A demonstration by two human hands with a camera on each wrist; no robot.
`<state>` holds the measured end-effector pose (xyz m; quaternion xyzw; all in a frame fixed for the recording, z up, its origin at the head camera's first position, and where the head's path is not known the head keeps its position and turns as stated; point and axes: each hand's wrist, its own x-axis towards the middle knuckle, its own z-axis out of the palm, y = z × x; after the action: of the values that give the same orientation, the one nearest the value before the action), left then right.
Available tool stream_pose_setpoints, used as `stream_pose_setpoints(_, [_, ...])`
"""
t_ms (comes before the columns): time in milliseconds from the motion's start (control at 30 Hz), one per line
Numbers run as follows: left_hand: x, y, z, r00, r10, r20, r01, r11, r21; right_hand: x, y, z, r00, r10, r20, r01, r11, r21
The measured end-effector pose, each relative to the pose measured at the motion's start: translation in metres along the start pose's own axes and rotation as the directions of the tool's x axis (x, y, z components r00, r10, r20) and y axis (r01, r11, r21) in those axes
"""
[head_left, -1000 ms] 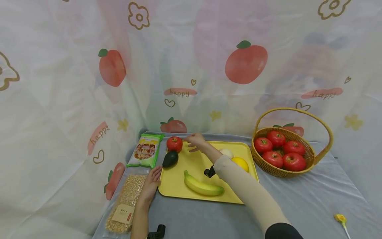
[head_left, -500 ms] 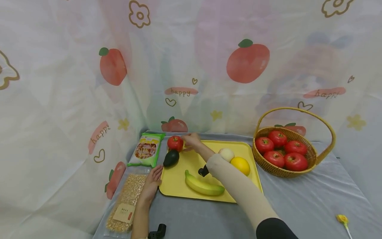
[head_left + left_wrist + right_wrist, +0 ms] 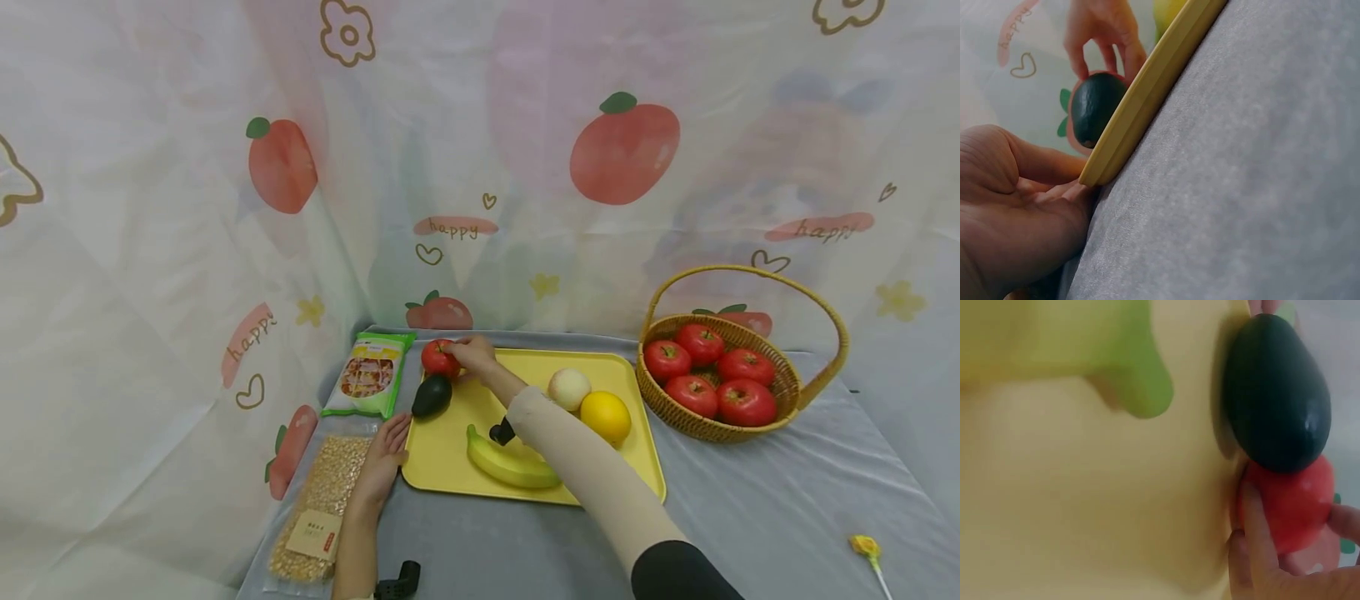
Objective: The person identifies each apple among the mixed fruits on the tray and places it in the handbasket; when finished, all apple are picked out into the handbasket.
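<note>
At the tray's far left corner my right hand (image 3: pixel 474 357) grips a red tomato (image 3: pixel 1291 506), thumb on one side and fingers on the other. A dark green avocado (image 3: pixel 432 396) lies right against that tomato, on the near side. My left hand (image 3: pixel 384 454) holds the left edge of the yellow tray (image 3: pixel 442 475); in the left wrist view its thumb presses on the rim (image 3: pixel 1129 119) with fingers below. A banana (image 3: pixel 510 463) lies along the tray's near side, partly behind the right wrist camera. Toward the tray's right side sit a pale round fruit (image 3: pixel 569 389) and a yellow round fruit (image 3: pixel 606 417).
A wicker basket (image 3: pixel 701 432) with a tall handle holds several tomatoes, right of the tray. On the left lie a green-edged food packet (image 3: pixel 369 375) and a clear bag of pale grains (image 3: pixel 322 483). A yellow flower (image 3: pixel 867 547) lies at the near right of the grey cloth.
My right hand has moved left to the tomato and closed its fingers around it. The pale fruit, partly hidden by the sleeve before, now shows fully. My left hand stays on the tray edge.
</note>
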<state>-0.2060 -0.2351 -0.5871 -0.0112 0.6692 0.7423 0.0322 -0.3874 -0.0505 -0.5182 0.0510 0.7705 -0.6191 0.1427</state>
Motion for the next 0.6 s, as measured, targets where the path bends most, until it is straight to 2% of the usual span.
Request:
stream_pose_setpoints(200, [0.0006,0.0014,0.0008,1.000,-0.003,-0.001,0.003,1.000,0.002,-0.0011,-0.0017,0.0039,0.999,0.024,-0.044,-0.023,1.000,0.013])
stream_pose_setpoints(600, [-0.0013,0.0021,0.0010,1.000,-0.008,0.000,0.008,1.000,0.000,-0.0036,-0.0016,0.0052,0.985,0.098,-0.139,-0.082,0.989,0.120])
